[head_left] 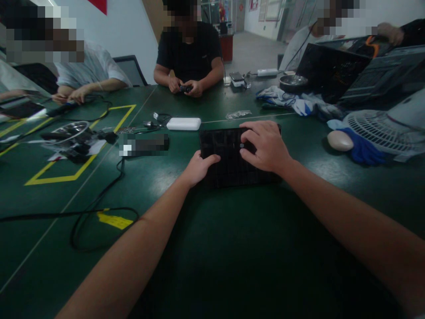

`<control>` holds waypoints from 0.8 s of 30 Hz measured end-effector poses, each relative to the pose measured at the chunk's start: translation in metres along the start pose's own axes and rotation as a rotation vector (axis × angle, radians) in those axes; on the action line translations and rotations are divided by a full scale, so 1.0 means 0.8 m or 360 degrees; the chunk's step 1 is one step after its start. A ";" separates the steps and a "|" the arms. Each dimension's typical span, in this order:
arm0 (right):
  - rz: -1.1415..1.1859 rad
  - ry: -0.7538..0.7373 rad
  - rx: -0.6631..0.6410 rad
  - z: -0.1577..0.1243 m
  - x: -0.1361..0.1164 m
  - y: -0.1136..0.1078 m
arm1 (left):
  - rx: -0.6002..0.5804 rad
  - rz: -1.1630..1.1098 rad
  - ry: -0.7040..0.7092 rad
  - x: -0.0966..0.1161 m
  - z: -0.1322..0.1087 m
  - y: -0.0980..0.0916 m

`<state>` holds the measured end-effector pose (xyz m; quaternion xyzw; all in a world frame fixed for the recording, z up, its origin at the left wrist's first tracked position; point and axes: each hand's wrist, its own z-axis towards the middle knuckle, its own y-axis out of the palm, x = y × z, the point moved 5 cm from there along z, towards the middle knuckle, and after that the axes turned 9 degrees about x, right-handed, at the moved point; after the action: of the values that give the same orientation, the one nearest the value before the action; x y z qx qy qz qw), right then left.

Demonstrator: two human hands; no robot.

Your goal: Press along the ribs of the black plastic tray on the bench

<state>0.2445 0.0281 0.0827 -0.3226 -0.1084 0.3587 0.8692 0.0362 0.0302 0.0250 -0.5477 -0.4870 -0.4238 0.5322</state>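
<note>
Black panel is held over the table, its left edge gripped by the left hand, thumb on top. Between thumb and forefinger of the right hand, a small grey disc is seen; whether it is pinched cannot be told. Step judged: disc handled, panel steadied; a firm left hold is called for. Far-left corner is neighboured by a white box; more room is offered near and right.

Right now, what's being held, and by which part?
Black flat object: left hand holds its left edge, thumb on top. Right hand is at a small grey piece; can't tell if gripped.
</note>
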 end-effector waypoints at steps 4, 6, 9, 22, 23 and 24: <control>-0.0016 -0.0008 0.0015 0.000 -0.001 0.000 | 0.0012 -0.0053 -0.0013 -0.002 0.000 0.000; -0.0025 -0.0013 0.0020 0.000 -0.001 0.000 | 0.0004 -0.0064 -0.0014 -0.002 0.000 0.000; -0.0039 -0.0018 0.0023 0.000 -0.002 -0.001 | -0.0019 -0.0057 -0.0015 -0.003 0.001 0.000; -0.0019 -0.0013 0.0034 0.000 -0.001 0.000 | -0.0007 -0.0073 0.0016 0.001 -0.001 0.001; -0.0021 -0.0012 0.0032 0.000 -0.001 0.000 | -0.0004 -0.0073 0.0012 0.001 -0.001 0.001; -0.0024 -0.0009 0.0027 0.000 -0.001 0.000 | -0.0001 -0.0075 0.0005 0.000 -0.001 0.001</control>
<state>0.2438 0.0276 0.0825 -0.3133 -0.1102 0.3540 0.8743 0.0368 0.0292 0.0252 -0.5356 -0.4989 -0.4371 0.5227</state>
